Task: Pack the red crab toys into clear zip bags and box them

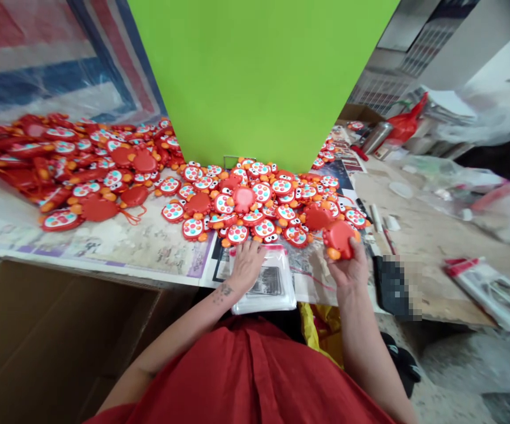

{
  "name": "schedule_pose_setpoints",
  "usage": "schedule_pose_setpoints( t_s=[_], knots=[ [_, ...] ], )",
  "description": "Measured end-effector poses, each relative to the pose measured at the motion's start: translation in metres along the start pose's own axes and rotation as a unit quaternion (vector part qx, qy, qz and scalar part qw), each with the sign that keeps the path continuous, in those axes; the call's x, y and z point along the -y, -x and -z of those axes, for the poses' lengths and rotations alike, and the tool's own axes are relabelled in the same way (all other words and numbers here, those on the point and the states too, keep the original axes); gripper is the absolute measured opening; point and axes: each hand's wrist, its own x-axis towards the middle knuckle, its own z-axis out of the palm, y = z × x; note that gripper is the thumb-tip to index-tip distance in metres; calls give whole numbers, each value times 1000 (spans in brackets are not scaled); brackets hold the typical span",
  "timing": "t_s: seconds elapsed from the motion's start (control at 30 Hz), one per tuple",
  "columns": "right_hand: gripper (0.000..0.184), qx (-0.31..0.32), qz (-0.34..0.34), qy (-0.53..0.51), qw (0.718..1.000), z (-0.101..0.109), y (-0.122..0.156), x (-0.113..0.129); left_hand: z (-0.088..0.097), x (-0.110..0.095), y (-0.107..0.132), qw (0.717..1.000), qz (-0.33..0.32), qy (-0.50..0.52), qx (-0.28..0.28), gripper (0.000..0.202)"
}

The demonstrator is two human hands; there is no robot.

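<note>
My right hand grips a red crab-shaped toy, its plain red back turned up and its orange claws toward the left. My left hand lies with fingers stretched over the top edge of a stack of clear plastic bags with a pink strip along the opening. Just beyond both hands spreads a pile of the same toys, many showing white faces with coloured buttons, others lying face down.
A tall green panel rises behind the pile. More toys heap up at the left. Below them stands an open cardboard box. To the right lie a dark phone-like object, more plastic bags and a metal flask.
</note>
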Motion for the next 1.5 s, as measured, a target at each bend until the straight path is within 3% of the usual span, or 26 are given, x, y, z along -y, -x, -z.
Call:
schedule_pose_setpoints(
  t_s=[0.1,0.23,0.37,0.47,0.67,0.83,0.97,1.07,1.13,1.23,1.5],
  knots=[
    [31,56,9,32,998,-27,6,-13,-5,3,6,997,-61,25,-29,23],
    [34,138,34,99,985,-56,12,-40,-12,5,11,992,-85,69,-66,25],
    [52,201,45,203,957,-69,15,-61,-15,6,14,987,-94,83,-99,25],
    [65,258,41,251,932,-71,14,-63,-16,8,14,985,-78,84,-126,25],
    [43,296,61,315,899,-73,13,-67,-15,7,14,980,-72,84,-168,20],
    [22,283,116,427,851,-64,8,-75,-13,5,13,972,-24,134,-193,17],
    [31,302,154,519,785,-53,2,-60,-6,9,7,973,-4,190,-133,15],
    [38,233,177,584,758,-43,4,-47,4,14,-2,971,21,226,-71,15],
    [41,201,138,609,755,-35,9,-43,12,17,-8,969,34,242,-33,16],
    [38,218,70,621,750,-27,21,-48,21,19,-15,966,46,255,10,14],
    [32,198,38,579,790,-36,40,-69,22,24,-16,957,45,281,47,16]
  ],
)
